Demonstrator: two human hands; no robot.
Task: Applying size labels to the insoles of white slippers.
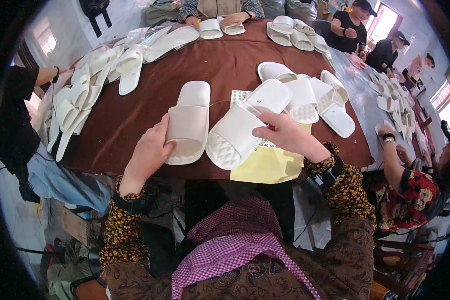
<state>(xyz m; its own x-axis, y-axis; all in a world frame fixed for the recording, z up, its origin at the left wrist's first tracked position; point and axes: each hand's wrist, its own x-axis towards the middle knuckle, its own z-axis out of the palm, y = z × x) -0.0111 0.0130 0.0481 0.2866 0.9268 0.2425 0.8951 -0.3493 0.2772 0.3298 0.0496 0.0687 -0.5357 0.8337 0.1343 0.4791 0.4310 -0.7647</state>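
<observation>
The left hand (149, 149) grips the left slipper (187, 128) by its strap's outer side; the right hand (283, 134) touches the right slipper (233, 136), though whether it's pinching I can't tell. Handling this white pair, side by side on the brown tablecloth (145, 107), seems the step in hand, the next move calling for steady control of both. Forearms angle inward from below, the yellow label sheet (267, 167) partly beneath the right one.

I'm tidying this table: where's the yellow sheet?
Head view: the yellow sheet lies right of centre on the cloth, at its near edge, partly hidden by the right hand and its slipper.
</observation>
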